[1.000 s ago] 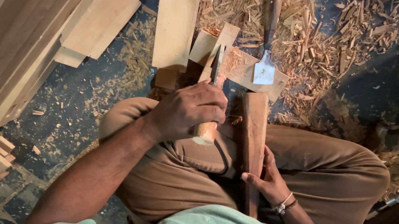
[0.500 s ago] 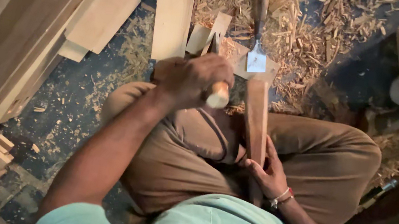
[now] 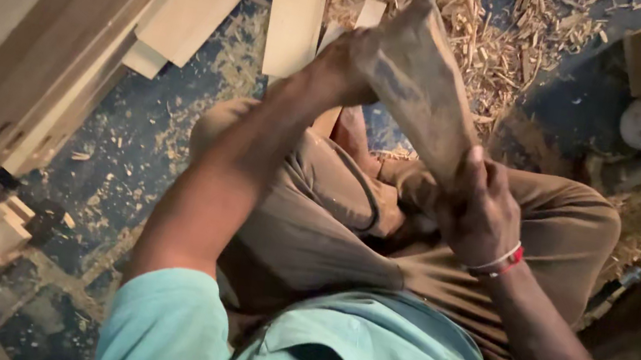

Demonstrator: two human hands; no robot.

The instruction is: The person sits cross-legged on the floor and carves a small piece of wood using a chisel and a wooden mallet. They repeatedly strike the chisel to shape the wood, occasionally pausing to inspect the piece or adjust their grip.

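Right hand wrapped shut round the lower end of the wooden piece raised over the lap, left hand gripping its top; a slip could drop it onto the legs

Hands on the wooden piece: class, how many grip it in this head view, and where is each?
2. The left hand holds the wooden piece at its upper end; the right hand grips its lower end above the lap. No other hands show.

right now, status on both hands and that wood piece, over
Left hand grips top of wood piece. Right hand clamps its lower end. Piece blurred, tilted over lap. Shavings beyond.
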